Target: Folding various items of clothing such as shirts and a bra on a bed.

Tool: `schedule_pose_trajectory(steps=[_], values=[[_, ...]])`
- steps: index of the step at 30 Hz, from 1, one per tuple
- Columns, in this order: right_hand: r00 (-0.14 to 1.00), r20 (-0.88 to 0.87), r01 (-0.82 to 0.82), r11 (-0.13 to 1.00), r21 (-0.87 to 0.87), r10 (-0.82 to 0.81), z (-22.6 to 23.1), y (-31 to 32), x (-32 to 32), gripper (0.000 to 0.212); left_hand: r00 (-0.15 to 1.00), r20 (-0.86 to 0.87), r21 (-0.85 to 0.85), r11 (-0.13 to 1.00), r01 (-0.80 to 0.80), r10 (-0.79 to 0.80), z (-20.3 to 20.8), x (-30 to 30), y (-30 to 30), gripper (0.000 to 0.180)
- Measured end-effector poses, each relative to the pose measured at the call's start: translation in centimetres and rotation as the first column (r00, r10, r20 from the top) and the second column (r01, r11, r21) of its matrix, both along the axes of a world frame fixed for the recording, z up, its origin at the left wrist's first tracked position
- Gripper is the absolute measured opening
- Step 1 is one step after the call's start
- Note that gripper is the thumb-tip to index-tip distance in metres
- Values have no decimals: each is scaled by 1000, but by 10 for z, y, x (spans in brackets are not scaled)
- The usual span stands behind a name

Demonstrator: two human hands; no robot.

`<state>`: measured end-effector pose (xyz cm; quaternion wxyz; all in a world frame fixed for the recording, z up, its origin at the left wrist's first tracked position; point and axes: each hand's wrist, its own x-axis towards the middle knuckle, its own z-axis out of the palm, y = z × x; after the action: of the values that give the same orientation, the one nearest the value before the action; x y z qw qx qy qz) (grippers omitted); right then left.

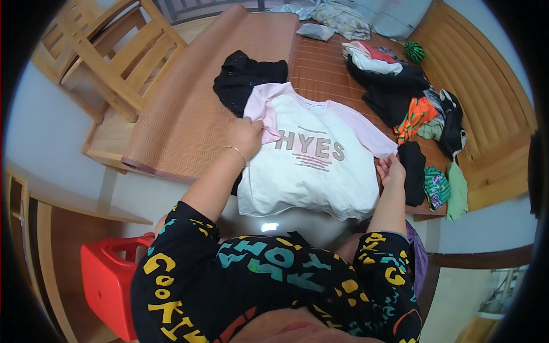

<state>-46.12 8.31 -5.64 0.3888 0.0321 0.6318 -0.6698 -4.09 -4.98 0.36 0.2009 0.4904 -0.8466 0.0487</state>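
Note:
A white T-shirt with pink raglan sleeves lies spread face up in front of me, its printed lettering showing and its neckline pointing away. Its lower part hangs over the near edge of the mat-covered platform. My left hand is closed on the left sleeve, which is bunched and folded inward. At the other side, my right hand pinches the cuff of the right sleeve, which is stretched out. Just beyond the left sleeve lies a crumpled black garment with small shiny specks, partly covered by the shirt.
Along the right side runs a heap of mixed clothes, with a watermelon-patterned ball behind it. A woven brown mat covers the platform. Wooden chairs stand far left, a red stool near left. A wooden headboard bounds the right.

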Motion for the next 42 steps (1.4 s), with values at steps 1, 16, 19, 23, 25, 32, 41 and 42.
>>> schedule_pose_trajectory(steps=[1, 16, 19, 23, 25, 32, 41, 42], values=[[1000, 3, -21, 1000, 13, 21, -3, -2, -3, 17, 993, -117, -62, 998, 24, -32, -2, 5, -6, 22], [977, -180, -108, 994, 32, 112, 16, -11, -1, 24, -406, -615, 345, 694, 632, 676, -31, 95, -68, 47], [999, -32, -1, 973, -229, -7, 12, -11, -8, 28, -454, -427, 391, 612, 687, 782, -1, 76, -35, 61], [994, 110, 63, 852, -520, -6, -7, -15, -21, 29, -301, -556, 250, 501, 829, 775, -30, 86, -38, 58], [996, 88, 64, 794, -604, -14, -12, -20, -26, 28, -280, -572, 335, 531, 778, 771, -37, 90, -48, 52], [94, -924, -817, 559, 142, 372, 75, -24, 118, 18, -238, -642, 460, 614, 641, 729, 10, 73, -71, 36], [209, -797, -694, 660, 288, 567, 85, 13, 96, 29, 319, -893, 441, 478, 759, 317, 89, -35, 2, 83], [271, -772, -702, 667, 251, 575, 87, 19, 90, 26, 422, -883, 460, 547, 699, 204, 84, -36, 5, 79]])
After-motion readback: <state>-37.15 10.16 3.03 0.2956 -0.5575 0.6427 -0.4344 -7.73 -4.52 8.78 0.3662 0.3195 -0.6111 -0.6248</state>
